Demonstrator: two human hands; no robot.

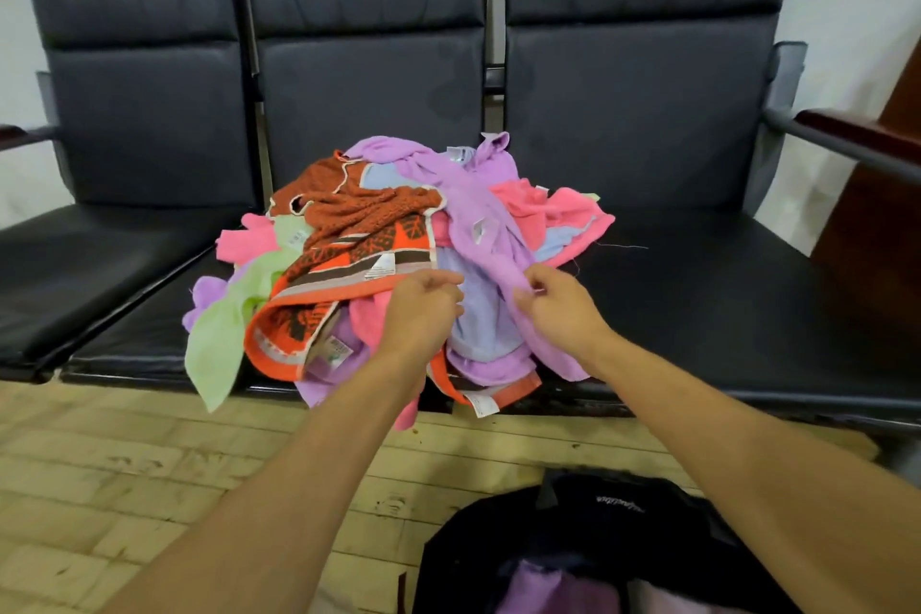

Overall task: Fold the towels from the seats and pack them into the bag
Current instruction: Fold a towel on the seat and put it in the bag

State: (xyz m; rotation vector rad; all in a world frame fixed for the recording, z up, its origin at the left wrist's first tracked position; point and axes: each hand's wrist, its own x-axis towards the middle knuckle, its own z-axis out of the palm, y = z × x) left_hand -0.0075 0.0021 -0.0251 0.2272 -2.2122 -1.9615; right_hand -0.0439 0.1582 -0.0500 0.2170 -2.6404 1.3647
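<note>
A heap of crumpled towels lies on the middle black seat, in purple, pink, green, pale blue and orange-brown. My right hand pinches the edge of a long purple towel that runs across the heap. My left hand reaches over the heap's front with curled fingers at the edge of the orange patterned towel; whether it holds cloth I cannot tell. An open black bag stands on the floor at the bottom right, with purple cloth inside.
Three joined black seats with high backs stand against a white wall, the left and right seats bare. Metal armrests stick out at both ends. A dark wooden panel is at the far right. Pale wooden floor lies in front.
</note>
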